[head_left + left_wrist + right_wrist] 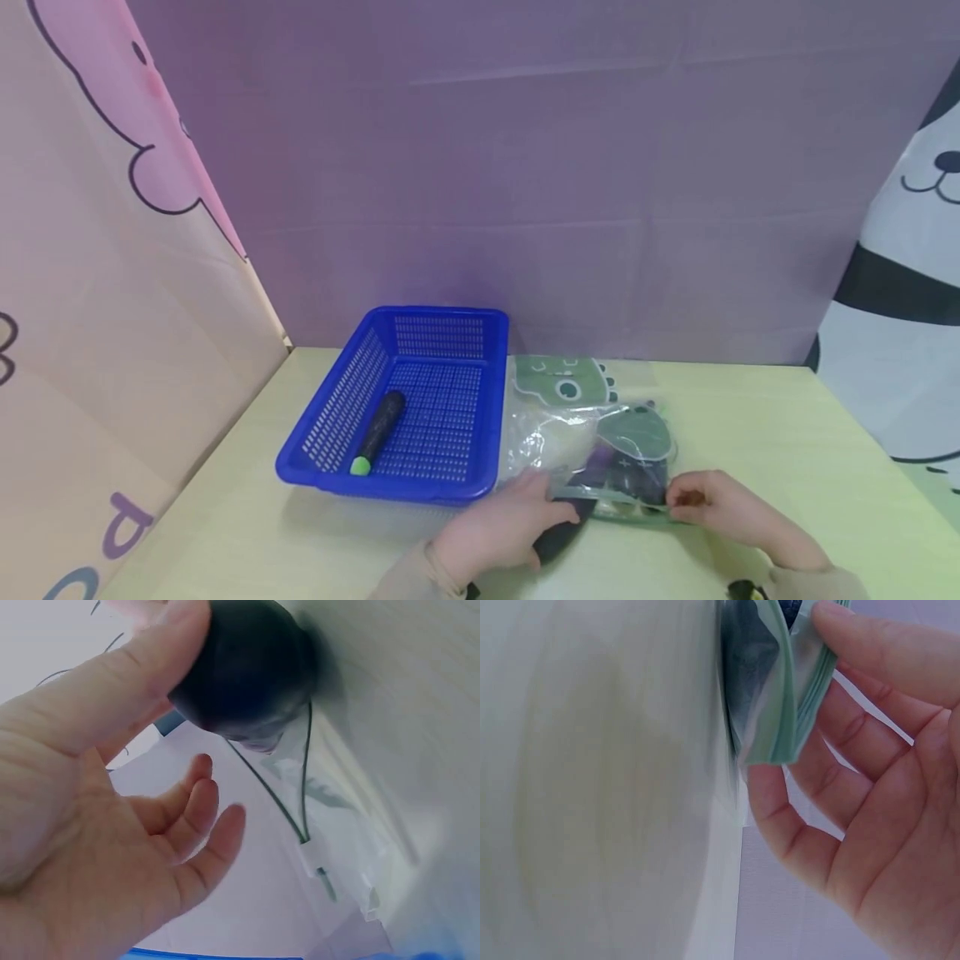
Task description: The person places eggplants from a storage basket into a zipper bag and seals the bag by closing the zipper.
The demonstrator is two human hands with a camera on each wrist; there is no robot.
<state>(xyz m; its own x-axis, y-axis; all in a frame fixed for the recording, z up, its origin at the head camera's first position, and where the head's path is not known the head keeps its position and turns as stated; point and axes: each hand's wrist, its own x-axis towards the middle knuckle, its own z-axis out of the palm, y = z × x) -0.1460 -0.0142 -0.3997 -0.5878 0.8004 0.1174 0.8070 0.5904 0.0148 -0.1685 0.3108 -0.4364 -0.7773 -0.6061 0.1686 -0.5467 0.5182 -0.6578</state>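
My left hand (504,523) holds a dark, smooth, eggplant-shaped thing (557,540) between thumb and fingers, low over the table. Its rounded end (251,664) fills the top of the left wrist view; its far end runs to the mouth of a clear zip bag (551,442) with green animal prints. Dark and purple contents (626,475) show through the plastic, partly covered by the print. At the bag's right corner, my right hand (716,500) pinches the green zip edge (784,712) between thumb and fingers, the lips slightly parted in the right wrist view.
Left of the bag stands a blue plastic basket (491,417) with a dark long thing (382,429), bright green at one end, inside. Behind the pale table (750,433) hangs a purple cloth (525,167); printed sheets flank both sides.
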